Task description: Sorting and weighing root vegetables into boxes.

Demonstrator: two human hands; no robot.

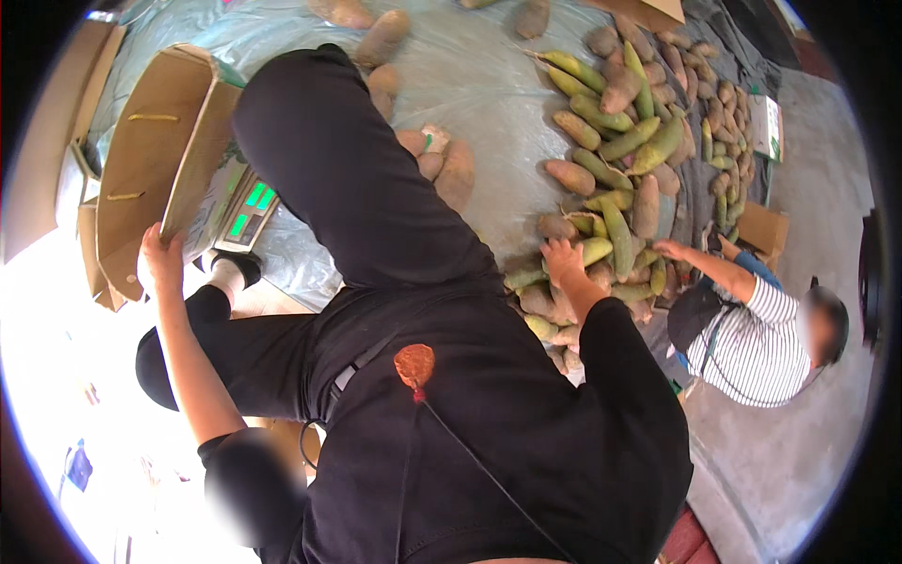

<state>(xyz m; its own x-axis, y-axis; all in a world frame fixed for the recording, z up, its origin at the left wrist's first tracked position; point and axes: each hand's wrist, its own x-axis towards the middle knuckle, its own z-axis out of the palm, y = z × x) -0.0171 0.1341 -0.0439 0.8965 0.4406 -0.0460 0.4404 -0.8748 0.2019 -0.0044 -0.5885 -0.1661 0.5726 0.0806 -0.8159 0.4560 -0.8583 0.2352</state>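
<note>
My left hand point(162, 261) is closed on the lower edge of a tall open cardboard box point(141, 174) with yellow cord handles. The box lies tilted beside my knee, its opening facing left. At the near edge of a heap, the fingers of my right hand point(564, 262) are bent down among the roots. A green radish point(595, 250) touches that hand's right side; what lies under the fingers is hidden. Around it are more long green radishes point(617, 240) and brownish-pink sweet potatoes point(568, 176).
A digital scale point(246, 218) with green displays stands beside the box. Several sweet potatoes point(457, 174) lie on plastic sheeting point(498, 103) past my leg. On the right, a person in a striped shirt point(752, 343) reaches into the heap near a small carton point(761, 228).
</note>
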